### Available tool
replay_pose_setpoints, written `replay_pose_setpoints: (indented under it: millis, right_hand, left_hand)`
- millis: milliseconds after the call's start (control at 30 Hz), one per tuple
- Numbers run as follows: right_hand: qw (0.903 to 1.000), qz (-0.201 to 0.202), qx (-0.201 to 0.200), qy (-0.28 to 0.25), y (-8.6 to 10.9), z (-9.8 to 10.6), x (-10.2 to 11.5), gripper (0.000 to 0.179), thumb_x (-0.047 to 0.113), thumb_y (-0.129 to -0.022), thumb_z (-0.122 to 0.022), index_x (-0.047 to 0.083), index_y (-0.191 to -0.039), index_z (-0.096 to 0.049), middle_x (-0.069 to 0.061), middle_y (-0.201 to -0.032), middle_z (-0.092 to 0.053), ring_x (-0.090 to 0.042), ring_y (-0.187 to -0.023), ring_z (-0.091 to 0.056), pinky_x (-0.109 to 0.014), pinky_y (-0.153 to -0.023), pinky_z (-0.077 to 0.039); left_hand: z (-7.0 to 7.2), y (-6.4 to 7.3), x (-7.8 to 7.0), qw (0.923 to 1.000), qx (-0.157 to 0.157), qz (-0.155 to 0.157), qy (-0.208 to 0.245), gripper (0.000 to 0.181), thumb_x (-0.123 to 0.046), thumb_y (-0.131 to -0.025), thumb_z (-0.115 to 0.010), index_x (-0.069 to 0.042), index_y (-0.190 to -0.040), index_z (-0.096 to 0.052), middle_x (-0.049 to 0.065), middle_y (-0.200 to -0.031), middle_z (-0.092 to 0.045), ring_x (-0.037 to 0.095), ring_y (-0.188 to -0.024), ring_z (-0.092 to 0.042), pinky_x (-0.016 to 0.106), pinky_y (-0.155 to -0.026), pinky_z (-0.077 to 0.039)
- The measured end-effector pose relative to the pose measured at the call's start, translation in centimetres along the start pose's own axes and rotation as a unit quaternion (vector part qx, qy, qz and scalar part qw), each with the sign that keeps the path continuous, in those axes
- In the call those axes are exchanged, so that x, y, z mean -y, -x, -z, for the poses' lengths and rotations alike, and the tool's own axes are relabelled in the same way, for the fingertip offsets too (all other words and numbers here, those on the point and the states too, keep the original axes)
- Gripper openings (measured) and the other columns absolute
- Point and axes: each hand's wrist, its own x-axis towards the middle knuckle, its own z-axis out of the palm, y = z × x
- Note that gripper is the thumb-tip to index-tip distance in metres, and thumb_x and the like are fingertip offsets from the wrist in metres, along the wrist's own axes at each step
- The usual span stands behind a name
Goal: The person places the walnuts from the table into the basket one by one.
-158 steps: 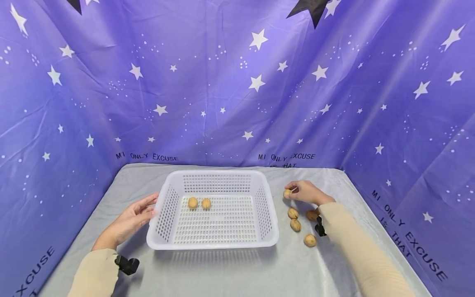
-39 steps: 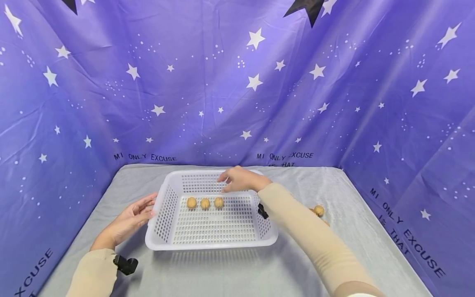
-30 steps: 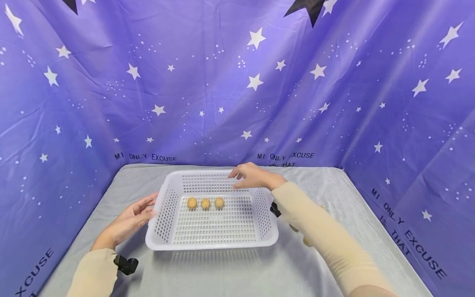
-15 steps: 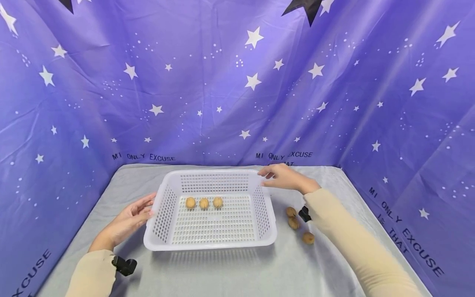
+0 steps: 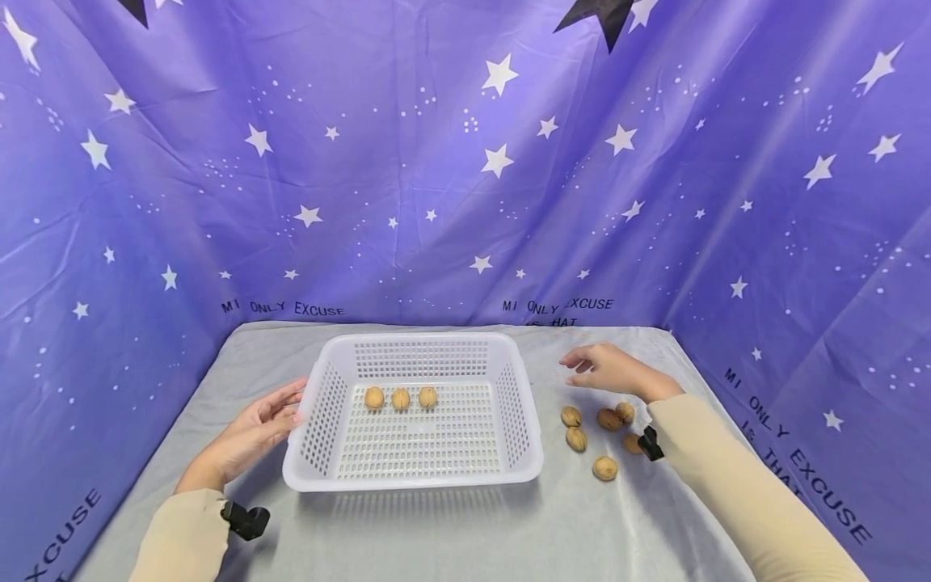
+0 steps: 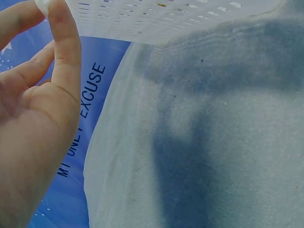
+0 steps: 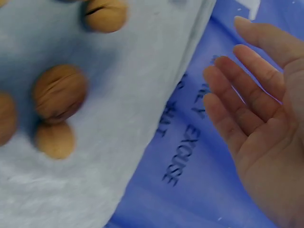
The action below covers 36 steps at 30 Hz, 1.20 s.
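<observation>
A white perforated plastic basket (image 5: 410,483) stands on the table, with three walnuts (image 5: 401,398) in a row across its inner floor. At its left end my left hand (image 5: 250,432) grips the rim; in the left wrist view, thumb and finger of that hand (image 6: 42,95) pinch the white edge. My right hand (image 5: 607,370) hovers right of the basket, behind several loose walnuts (image 5: 576,439) on the cloth. The right wrist view shows the right hand (image 7: 266,109) with relaxed, spread fingers and a bare palm, beside a darker brown walnut (image 7: 61,92).
A grey cloth (image 5: 407,541) covers the table. Purple star-patterned curtains (image 5: 436,162) close off the back and both sides. A small black camera is strapped to each wrist, the left camera (image 5: 246,520) near the basket's front left corner.
The walnut that my right hand pinched at first now lies third in the basket's row. Emptied, my right hand has drawn back rightward out of the basket. The left hand stays on the rim.
</observation>
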Motion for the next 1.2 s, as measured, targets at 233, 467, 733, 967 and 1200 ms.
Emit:
replay_pose_setpoints:
  millis: [233,467,733,967,1200]
  right_hand:
    - [0.9997,-0.023,0.003,-0.007,2.6,-0.5,-2.3,0.033,0.016,-0.093,-0.071,-0.003,-0.120,-0.068,-0.015,-0.113,-0.070,-0.035,-0.104,-0.066,-0.050,-0.091,-0.053]
    - [0.9971,-0.074,-0.008,-0.012,5.1,-0.9,-4.6,0.036,0.018,-0.093,-0.070,-0.007,-0.119,-0.067,-0.021,-0.112,-0.069,-0.036,-0.102,-0.065,-0.050,-0.088,-0.053]
    - [0.9920,-0.120,-0.016,-0.035,7.6,-1.9,-7.1,0.034,0.013,-0.093,-0.068,-0.009,-0.118,-0.066,-0.016,-0.105,-0.071,-0.031,-0.095,-0.066,-0.042,-0.079,-0.055]
    - [0.9881,-0.140,-0.018,-0.060,8.3,-2.8,-7.8,0.035,0.014,-0.092,-0.071,-0.008,-0.118,-0.065,-0.018,-0.109,-0.070,-0.034,-0.100,-0.066,-0.041,-0.081,-0.055]
    - [0.9883,-0.140,-0.024,-0.055,8.1,-3.0,-8.0,0.031,0.014,-0.090,-0.073,-0.005,-0.114,-0.066,-0.015,-0.104,-0.070,-0.033,-0.098,-0.066,-0.041,-0.078,-0.054]
  left_hand:
    - [0.0,-0.1,0.1,1.0000,0.003,0.002,0.002,0.067,0.008,-0.100,-0.049,0.010,-0.155,-0.011,0.008,-0.140,-0.049,0.013,-0.118,-0.058,0.026,-0.098,-0.049]
    - [-0.1,-0.1,0.2,1.0000,0.004,-0.003,0.001,0.067,0.008,-0.100,-0.050,0.010,-0.155,-0.012,0.008,-0.138,-0.050,0.013,-0.117,-0.059,0.026,-0.097,-0.050]
    - [0.0,0.0,0.1,1.0000,0.004,-0.001,0.004,0.066,0.008,-0.100,-0.050,0.009,-0.155,-0.013,0.008,-0.138,-0.051,0.013,-0.116,-0.059,0.026,-0.097,-0.050]
    - [-0.1,-0.1,0.1,1.0000,0.000,0.003,0.002,0.067,0.008,-0.100,-0.050,0.009,-0.156,-0.013,0.006,-0.138,-0.051,0.012,-0.117,-0.059,0.026,-0.097,-0.050]
    - [0.1,-0.1,0.1,1.0000,0.000,0.000,-0.002,0.067,0.007,-0.100,-0.050,0.009,-0.156,-0.013,0.007,-0.140,-0.051,0.013,-0.118,-0.059,0.027,-0.097,-0.050]
